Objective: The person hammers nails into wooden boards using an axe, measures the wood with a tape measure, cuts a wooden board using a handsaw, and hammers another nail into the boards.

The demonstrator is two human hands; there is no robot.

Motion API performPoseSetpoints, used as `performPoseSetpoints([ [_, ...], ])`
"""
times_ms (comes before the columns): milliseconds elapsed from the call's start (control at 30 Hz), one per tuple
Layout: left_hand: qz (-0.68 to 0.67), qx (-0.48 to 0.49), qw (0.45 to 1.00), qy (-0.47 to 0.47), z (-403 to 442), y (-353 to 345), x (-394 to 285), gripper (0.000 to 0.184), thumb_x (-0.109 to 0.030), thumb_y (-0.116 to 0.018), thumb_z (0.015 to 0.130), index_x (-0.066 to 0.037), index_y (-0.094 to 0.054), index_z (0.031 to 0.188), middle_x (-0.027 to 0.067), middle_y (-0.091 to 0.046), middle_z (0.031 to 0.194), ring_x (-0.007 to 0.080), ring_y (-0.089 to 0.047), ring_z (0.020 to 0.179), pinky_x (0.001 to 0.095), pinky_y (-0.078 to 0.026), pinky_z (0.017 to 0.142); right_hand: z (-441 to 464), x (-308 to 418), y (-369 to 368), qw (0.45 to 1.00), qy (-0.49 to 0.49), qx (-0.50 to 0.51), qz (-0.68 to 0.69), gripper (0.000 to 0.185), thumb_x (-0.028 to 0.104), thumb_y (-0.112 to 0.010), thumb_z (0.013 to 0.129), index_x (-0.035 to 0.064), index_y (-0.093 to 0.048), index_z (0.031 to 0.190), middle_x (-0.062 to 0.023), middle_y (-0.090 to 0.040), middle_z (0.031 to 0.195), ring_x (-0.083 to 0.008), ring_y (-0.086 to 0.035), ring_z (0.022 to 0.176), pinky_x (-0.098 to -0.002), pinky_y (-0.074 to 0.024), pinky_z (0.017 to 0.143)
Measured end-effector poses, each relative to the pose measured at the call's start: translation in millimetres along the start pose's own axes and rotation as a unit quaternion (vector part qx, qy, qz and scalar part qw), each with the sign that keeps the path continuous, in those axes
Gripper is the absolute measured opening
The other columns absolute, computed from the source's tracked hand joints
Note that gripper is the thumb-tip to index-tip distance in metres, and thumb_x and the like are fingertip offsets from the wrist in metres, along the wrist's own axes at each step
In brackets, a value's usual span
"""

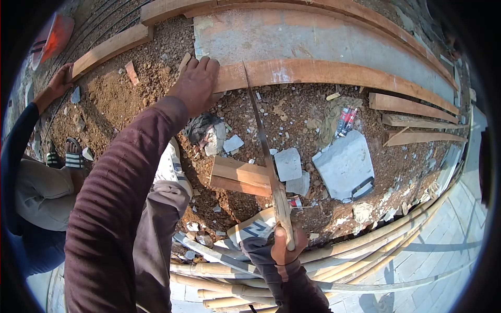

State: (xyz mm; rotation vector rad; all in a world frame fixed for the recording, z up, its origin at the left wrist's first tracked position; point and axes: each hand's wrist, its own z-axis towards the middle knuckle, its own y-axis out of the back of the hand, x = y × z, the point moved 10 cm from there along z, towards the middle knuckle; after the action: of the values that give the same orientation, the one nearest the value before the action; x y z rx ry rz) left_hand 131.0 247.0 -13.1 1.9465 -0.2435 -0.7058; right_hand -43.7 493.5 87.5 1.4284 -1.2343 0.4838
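Observation:
My left hand [197, 86] is closed over the left end of a long wooden plank [313, 72], which lies along the near edge of a grey-blue board [250, 36]. Lower down, my right hand [287, 246] grips the wooden handle of a hand saw [265, 151]. The saw's narrow blade points away from me, and its tip crosses the plank a little to the right of my left hand. Between my feet and the plank, a short wooden block [240, 175] rests on the dirt, partly behind the saw.
At the left, another person's hand [60, 81] touches a separate beam [112, 49]. An orange object [54, 40] lies behind it. Broken white slabs [347, 167] and offcuts [412, 107] lie on the right. Bamboo poles [365, 250] run along the paving below.

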Motion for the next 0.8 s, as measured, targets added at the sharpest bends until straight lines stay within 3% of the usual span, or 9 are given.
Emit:
performPoseSetpoints([
  [100,0.001,-0.007,1.0,0.008,1.3,-0.3,0.2,0.06,-0.023,-0.082,0.078,0.002,-0.047,0.121,0.0211,-0.052,0.119,0.0418,-0.052,0.117,0.0489,-0.037,0.112,24.0,-2.0,-1.7,1.0,-0.007,-0.015,0.023,0.02,0.019,-0.07,0.095,0.0022,-0.062,0.09,-0.0077,-0.056,0.06,-0.0152,-0.054,0.052,-0.0314,-0.0412,0.051],
  [133,0.026,-0.013,0.999,-0.017,2.7,2.2,-2.0,0.058,-0.028,-0.08,0.082,0.002,-0.049,0.121,0.0201,-0.053,0.119,0.0381,-0.053,0.114,0.0471,-0.044,0.102,50.8,-12.7,-22.5,0.998,0.012,0.011,0.063,0.02,0.021,-0.07,0.095,0.0019,-0.064,0.094,-0.0083,-0.057,0.063,-0.0171,-0.055,0.053,-0.0318,-0.0408,0.051],
  [233,0.03,-0.007,0.999,-0.04,1.0,0.1,0.6,0.059,-0.029,-0.08,0.081,0.001,-0.048,0.121,0.02,-0.053,0.119,0.0383,-0.054,0.113,0.047,-0.044,0.101,8.9,-7.7,-4.4,1.0,0.007,0.001,0.007,0.028,0.028,-0.071,0.096,-0.0001,-0.066,0.097,-0.0109,-0.063,0.072,-0.0174,-0.062,0.064,-0.0321,-0.0464,0.059],
  [267,0.03,-0.036,0.997,-0.054,-1.7,3.2,-1.9,0.058,-0.03,-0.079,0.082,0.001,-0.048,0.121,0.0196,-0.054,0.117,0.0386,-0.054,0.113,0.0473,-0.045,0.101,-24.1,-10.1,16.0,0.999,-0.032,0.008,0.02,0.038,0.034,-0.071,0.096,-0.0032,-0.067,0.103,-0.0143,-0.069,0.084,-0.0174,-0.068,0.08,-0.0332,-0.0514,0.071],
  [467,0.015,-0.019,1.0,0.002,1.3,-1.1,2.2,0.06,-0.026,-0.079,0.081,0.003,-0.046,0.122,0.0208,-0.053,0.118,0.0411,-0.051,0.117,0.0487,-0.04,0.106,25.0,-34.4,-13.3,1.0,-0.007,-0.008,0.021,0.033,0.033,-0.071,0.096,0.0017,-0.063,0.091,-0.0107,-0.064,0.07,-0.0185,-0.064,0.062,-0.032,-0.0463,0.057],
  [567,0.025,-0.021,0.999,-0.042,-0.8,-0.2,-1.1,0.061,-0.026,-0.08,0.08,0.003,-0.047,0.122,0.0211,-0.053,0.118,0.0411,-0.051,0.116,0.0483,-0.04,0.106,19.4,-30.4,-23.2,0.999,-0.04,0.009,0.032,0.036,0.035,-0.071,0.096,0.002,-0.06,0.087,-0.0097,-0.063,0.073,-0.0203,-0.058,0.064,-0.0354,-0.0453,0.06],
  [600,0.005,-0.016,0.999,-0.033,-1.2,3.5,-2.6,0.062,-0.025,-0.08,0.08,0.003,-0.046,0.123,0.0215,-0.053,0.117,0.041,-0.052,0.115,0.0491,-0.04,0.107,8.7,-17.1,-15.1,0.999,-0.042,0.029,-0.003,0.035,0.035,-0.069,0.098,0.0,-0.064,0.094,-0.0118,-0.066,0.078,-0.0216,-0.064,0.07,-0.0339,-0.0484,0.064],
  [767,0.022,-0.034,0.999,-0.033,-2.5,-3.1,-9.0,0.063,-0.026,-0.081,0.08,0.003,-0.047,0.125,0.0214,-0.054,0.118,0.0404,-0.053,0.115,0.0487,-0.04,0.107,-52.3,-21.5,19.4,0.999,0.031,-0.024,-0.018,0.036,0.031,-0.072,0.095,-0.0035,-0.069,0.105,-0.0135,-0.072,0.081,-0.0192,-0.069,0.067,-0.0294,-0.053,0.065],
  [800,0.034,-0.039,0.998,-0.029,-1.1,0.0,-4.6,0.063,-0.026,-0.081,0.08,0.003,-0.047,0.125,0.0214,-0.054,0.118,0.0404,-0.054,0.115,0.0483,-0.04,0.107,-25.1,-27.5,4.3,0.997,0.032,-0.065,0.017,0.031,0.029,-0.074,0.093,-0.001,-0.069,0.098,-0.0111,-0.068,0.076,-0.0177,-0.067,0.065,-0.0299,-0.0515,0.062],
])
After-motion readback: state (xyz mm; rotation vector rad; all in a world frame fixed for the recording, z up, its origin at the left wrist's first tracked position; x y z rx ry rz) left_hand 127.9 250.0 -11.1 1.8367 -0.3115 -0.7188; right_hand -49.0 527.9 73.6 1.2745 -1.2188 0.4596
